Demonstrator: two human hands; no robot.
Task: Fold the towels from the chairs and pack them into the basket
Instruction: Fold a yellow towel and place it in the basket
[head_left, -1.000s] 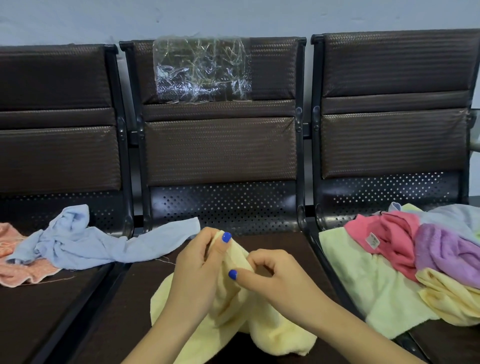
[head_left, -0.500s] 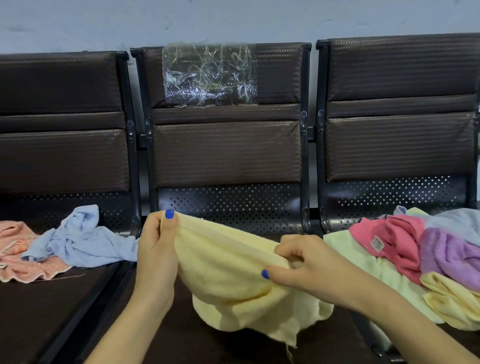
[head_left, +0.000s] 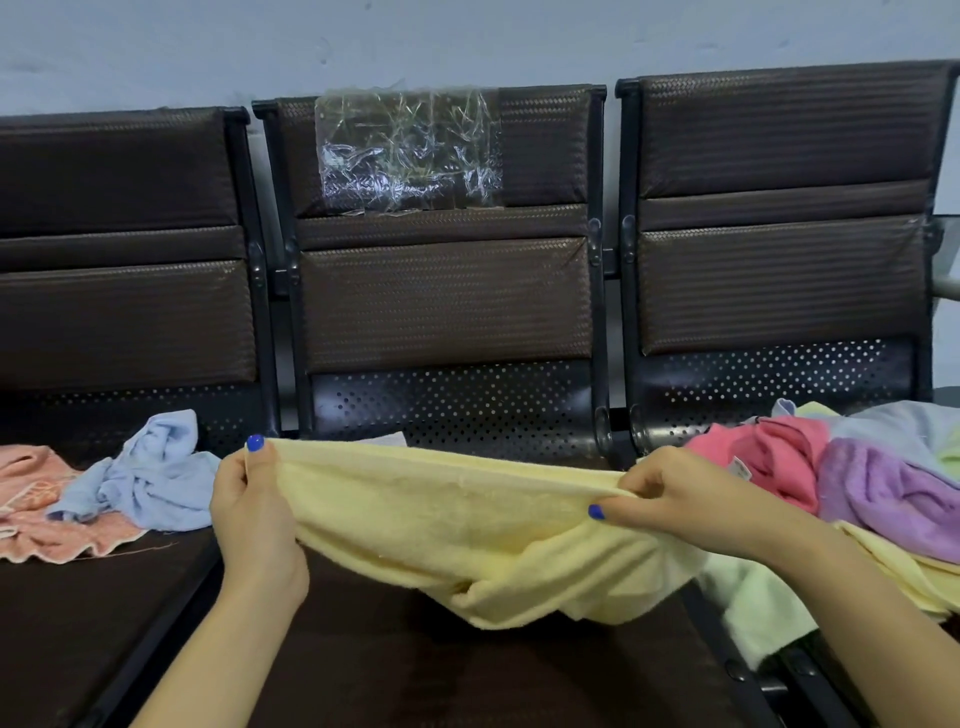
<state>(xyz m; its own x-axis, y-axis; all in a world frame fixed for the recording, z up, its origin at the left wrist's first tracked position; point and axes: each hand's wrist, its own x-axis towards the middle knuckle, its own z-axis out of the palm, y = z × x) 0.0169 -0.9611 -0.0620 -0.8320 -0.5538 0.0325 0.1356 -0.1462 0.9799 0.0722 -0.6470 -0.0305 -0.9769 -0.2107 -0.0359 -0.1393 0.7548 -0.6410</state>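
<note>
A pale yellow towel (head_left: 467, 525) hangs stretched over the middle chair seat (head_left: 415, 670). My left hand (head_left: 254, 509) pinches its upper left corner and my right hand (head_left: 670, 499) pinches the upper right edge, so the top hem runs taut between them. The towel's lower part sags and bunches just above the seat. On the left seat lie a crumpled light blue towel (head_left: 150, 473) and a peach towel (head_left: 36, 504). A pile on the right seat holds a pink towel (head_left: 774, 457), a purple towel (head_left: 883, 499), a light green towel (head_left: 753, 603) and others. No basket is in view.
Three dark brown chairs stand in a row against a pale wall. A piece of clear crinkled plastic (head_left: 410, 150) is stuck to the middle chair's backrest. A metal armrest (head_left: 945, 286) shows at the far right edge.
My hands have moved apart, left hand leftward and right hand rightward, spreading the yellow towel from a bunched bundle into a taut span between them.
</note>
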